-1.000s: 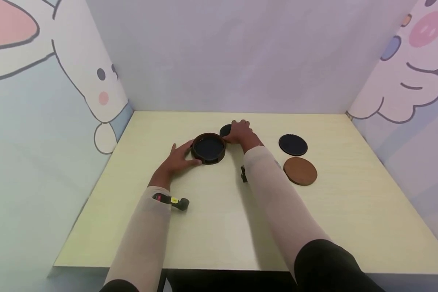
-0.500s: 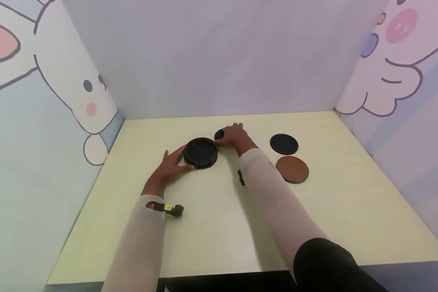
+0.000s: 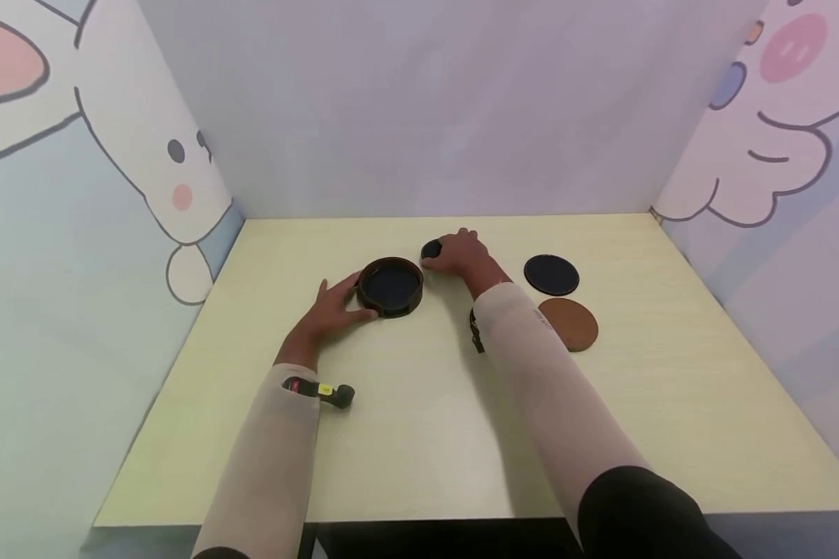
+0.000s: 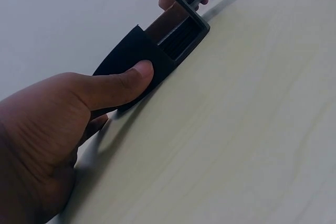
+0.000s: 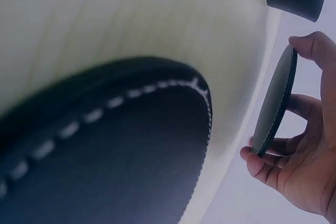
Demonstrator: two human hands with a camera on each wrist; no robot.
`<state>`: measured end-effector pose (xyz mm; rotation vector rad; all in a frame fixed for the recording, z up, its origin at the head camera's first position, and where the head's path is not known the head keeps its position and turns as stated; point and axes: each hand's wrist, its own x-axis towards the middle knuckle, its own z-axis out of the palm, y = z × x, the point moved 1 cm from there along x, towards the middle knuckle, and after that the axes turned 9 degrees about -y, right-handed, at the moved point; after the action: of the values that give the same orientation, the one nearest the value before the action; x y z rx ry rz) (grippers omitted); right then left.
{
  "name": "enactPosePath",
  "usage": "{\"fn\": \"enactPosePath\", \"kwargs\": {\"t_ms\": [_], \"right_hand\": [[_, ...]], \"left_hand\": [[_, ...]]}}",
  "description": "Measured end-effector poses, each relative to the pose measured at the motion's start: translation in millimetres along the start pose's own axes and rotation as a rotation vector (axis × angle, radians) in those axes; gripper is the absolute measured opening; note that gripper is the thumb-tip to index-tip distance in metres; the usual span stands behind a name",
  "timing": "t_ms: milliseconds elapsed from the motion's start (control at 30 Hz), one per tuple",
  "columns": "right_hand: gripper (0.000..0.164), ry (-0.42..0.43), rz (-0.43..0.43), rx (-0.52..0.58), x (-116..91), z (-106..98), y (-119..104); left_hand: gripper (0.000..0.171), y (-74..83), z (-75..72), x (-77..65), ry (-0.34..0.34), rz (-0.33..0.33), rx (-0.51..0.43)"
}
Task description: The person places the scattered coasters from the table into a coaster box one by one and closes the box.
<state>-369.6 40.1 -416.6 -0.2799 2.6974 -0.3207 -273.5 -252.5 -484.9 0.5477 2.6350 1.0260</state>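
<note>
My left hand (image 3: 332, 314) grips the left side of a round dark coaster holder (image 3: 370, 304), its thumb at the front wall. In the left wrist view, the holder (image 4: 126, 53) has a notch in its wall where dark layered edges show, and my thumb presses beside it. Just behind and right of the holder, my right hand (image 3: 464, 256) holds a round black coaster (image 3: 430, 250) by its edge. The right wrist view shows this coaster (image 5: 275, 100) tilted up between thumb and fingers, apart from the table. The hand hides part of it in the head view.
To the right on the pale table (image 3: 671, 404) lie another black coaster (image 3: 551, 275) and a brown disc (image 3: 575, 324), partly behind my right sleeve (image 3: 531, 365). A black disc edge with white stitching (image 5: 131, 156) fills the right wrist view's foreground. Walls enclose the table's back and sides.
My right hand, with the coaster, has shifted slightly right, away from the holder, leaving a small gap. My left hand keeps its grip. The head view has shifted a little.
</note>
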Motion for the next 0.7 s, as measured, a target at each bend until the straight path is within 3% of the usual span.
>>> {"fn": "enactPosePath", "kwargs": {"t_ms": [433, 700], "right_hand": [[0.080, 0.028, -0.003, -0.138, -15, 0, 1], [0.081, 0.073, -0.056, -0.136, -31, -1, -6]], "left_hand": [[0.099, 3.6, 2.5, 0.0, -0.012, 0.009, -0.017], [0.098, 0.4, 0.6, -0.3, 0.004, 0.002, -0.005]]}}
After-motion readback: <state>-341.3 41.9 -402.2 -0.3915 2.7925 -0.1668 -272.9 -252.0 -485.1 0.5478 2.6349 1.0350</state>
